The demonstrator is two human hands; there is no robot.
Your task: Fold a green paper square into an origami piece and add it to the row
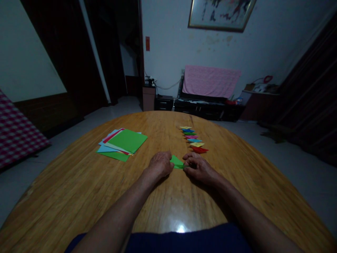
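Observation:
A small folded piece of green paper [177,162] lies between my two hands, close to the middle of the wooden table [168,121]. My left hand [161,164] is closed on its left end, the fingers curled over the edge. At the right end, my right hand [198,168] pinches the paper between thumb and fingers. Just beyond my right hand sits a red folded paper shape [199,150], the nearest in a row of several small folded shapes. A pale yellow folded shape [197,144] comes right behind it, and other colours run on towards the far edge.
To the left lies a loose, overlapping stack of coloured paper sheets, with a green sheet [129,140] on top. Past the table's rounded far edge stands a low dark cabinet [207,108]. A pink cloth [210,81] drapes something above it.

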